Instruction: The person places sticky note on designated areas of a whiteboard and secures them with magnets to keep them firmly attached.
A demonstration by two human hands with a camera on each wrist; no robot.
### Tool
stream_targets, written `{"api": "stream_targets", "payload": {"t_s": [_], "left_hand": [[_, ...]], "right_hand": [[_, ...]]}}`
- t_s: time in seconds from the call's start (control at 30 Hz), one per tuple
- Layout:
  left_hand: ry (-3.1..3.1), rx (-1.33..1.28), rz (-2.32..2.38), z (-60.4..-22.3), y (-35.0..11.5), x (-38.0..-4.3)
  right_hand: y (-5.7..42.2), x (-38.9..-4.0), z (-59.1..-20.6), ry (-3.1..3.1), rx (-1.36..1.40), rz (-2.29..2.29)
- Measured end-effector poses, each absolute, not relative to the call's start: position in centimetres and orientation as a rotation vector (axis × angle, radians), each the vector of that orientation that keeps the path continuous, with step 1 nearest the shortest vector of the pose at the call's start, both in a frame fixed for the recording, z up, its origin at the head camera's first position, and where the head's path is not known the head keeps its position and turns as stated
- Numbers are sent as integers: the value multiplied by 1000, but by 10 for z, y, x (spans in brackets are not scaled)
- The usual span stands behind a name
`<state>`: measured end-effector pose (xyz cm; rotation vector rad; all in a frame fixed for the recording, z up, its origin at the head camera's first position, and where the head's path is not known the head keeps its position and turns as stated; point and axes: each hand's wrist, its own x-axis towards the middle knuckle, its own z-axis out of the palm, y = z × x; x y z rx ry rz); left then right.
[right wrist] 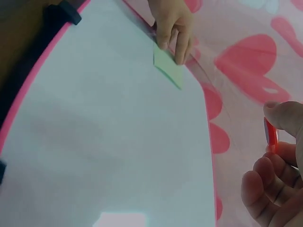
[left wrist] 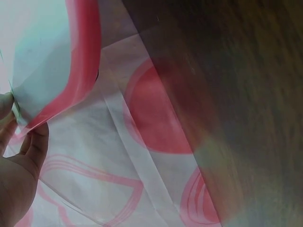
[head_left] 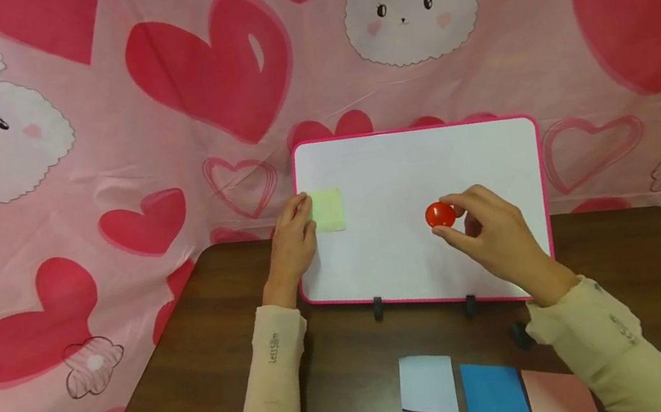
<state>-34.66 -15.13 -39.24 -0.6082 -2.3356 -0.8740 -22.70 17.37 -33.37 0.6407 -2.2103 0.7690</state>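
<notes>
A disc (head_left: 440,214) pinched in the right hand (head_left: 494,231), the note (head_left: 329,210) held leftward by the left hand (head_left: 294,235) could be dropped if loosened early.

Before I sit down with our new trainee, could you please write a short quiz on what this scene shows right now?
1. Multiple choice: what does the right grip hold?
A) A pen
B) A round red piece
C) A black clip

2. True or false: the left grip touches the pale green note, which is at the left side of the whiteboard in the head view.

3. Short answer: in the head view, what lies on the table between the whitish note and the pink note?

Key: 1. B. 2. True. 3. The blue note.
</notes>
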Motion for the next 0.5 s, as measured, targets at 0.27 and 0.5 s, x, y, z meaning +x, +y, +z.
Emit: {"api": "stream_targets", "payload": {"t_s": [0.27, 0.5], "left_hand": [[-2345, -622, -846, -391, -150, -346], [-2327, -613, -845, -392, -150, -344]], "right_hand": [[137, -249, -322, -2190, 711, 838], [105, -268, -314, -2246, 732, 871]]}}
